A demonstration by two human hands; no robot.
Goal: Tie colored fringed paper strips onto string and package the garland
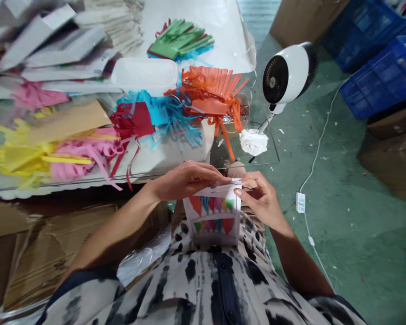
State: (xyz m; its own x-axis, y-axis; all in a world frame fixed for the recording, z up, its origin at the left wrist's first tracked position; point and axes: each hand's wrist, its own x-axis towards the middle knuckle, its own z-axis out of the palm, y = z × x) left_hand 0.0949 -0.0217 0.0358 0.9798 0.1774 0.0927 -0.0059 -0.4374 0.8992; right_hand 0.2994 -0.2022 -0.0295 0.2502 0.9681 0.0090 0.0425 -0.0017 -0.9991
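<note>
I hold a small white packet (216,215) printed with coloured triangle flags, upright over my lap. My left hand (186,179) pinches its top edge from the left, fingers closed on it. My right hand (260,198) grips the same top edge from the right, thumb and fingers pressed together. On the glass table ahead lie bundles of fringed paper: orange (213,92), blue (162,115), red (131,121), pink (77,153), yellow (23,155) and green (181,40).
A white desk fan (287,74) stands at the glass table's (257,153) right corner, with a crumpled white wad (253,141) beside it. A white cable with a switch (300,202) runs over the green floor. Blue crates (382,76) and cardboard boxes (392,149) stand at right; flattened cardboard (43,253) lies at left.
</note>
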